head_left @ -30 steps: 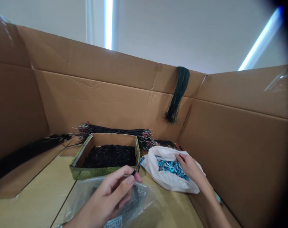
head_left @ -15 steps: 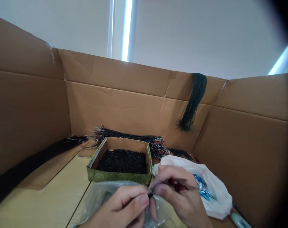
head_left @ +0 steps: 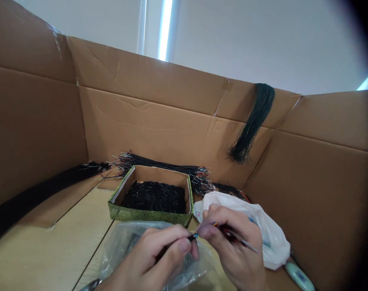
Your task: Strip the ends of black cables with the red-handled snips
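Observation:
A short black cable (head_left: 192,237) runs out between the thumb and fingers of my left hand (head_left: 159,252), which is closed on it. At the cable's tip a small blue bit shows, and the fingertips of my right hand (head_left: 236,242) pinch there. A fine orange-yellow wire end pokes up above the right index finger. Tucked in the same hand is a thin tool (head_left: 249,245) with a silver shaft and a dark red part; its kind is hard to make out. Beneath both hands lies a clear plastic bag (head_left: 117,250).
Straight ahead stands a green-sided box (head_left: 150,215) holding many short black pieces. Behind it lies a bundle of black cables (head_left: 162,163); another bundle (head_left: 44,190) stretches along the left. A white bag (head_left: 276,238) and a pale green object (head_left: 297,277) sit right. Dark green strands (head_left: 256,121) hang over the cardboard wall (head_left: 159,121).
The view has tilted and shifted slightly. My right hand has turned, so the silver shaft and the orange-yellow wire end now show. My left hand keeps hold of the cable.

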